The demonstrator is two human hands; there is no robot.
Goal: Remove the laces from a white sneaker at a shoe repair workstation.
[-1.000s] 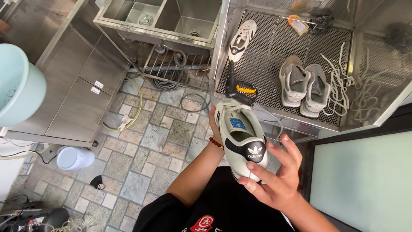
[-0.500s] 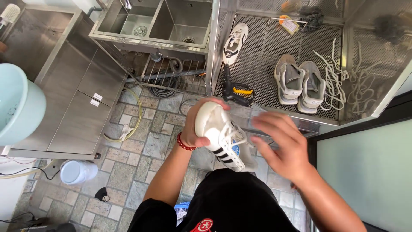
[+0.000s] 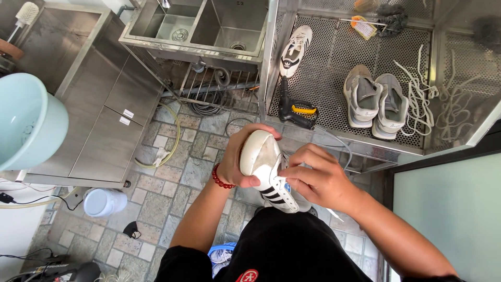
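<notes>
Centrally, just below mid-frame, both hands meet on one white sneaker with dark side stripes. Left hand comes in from 6 o'clock, forearm rising toward 12; wrist carries a red bead bracelet. Its fingers curl over the rounded toe end from the 9 o'clock side, thumb pressed against the shoe's near edge: a closed wrap around the toe. Right hand enters from 4 o'clock, forearm angled up toward 10. Its fingers are bent and bunched against the striped side of the shoe near the blue tongue patch; whether they pinch a lace or only press on the upper cannot be told, since the fingertips are hidden behind the knuckles. Shoe is held in the air over the person's lap, toe pointing toward 11 o'clock, heel toward 5 o'clock, clear of the stone-tiled floor.

Surroundings: at 1 o'clock, a perforated metal rack bears a pair of grey sneakers side by side, loose white laces to their 3 o'clock, a single white sneaker at the rack's 10 o'clock corner, and a black-and-yellow brush near its front edge. Steel double sink at 12 o'clock. Pale blue basin at 9 o'clock; white jar on the floor at 8 o'clock.
</notes>
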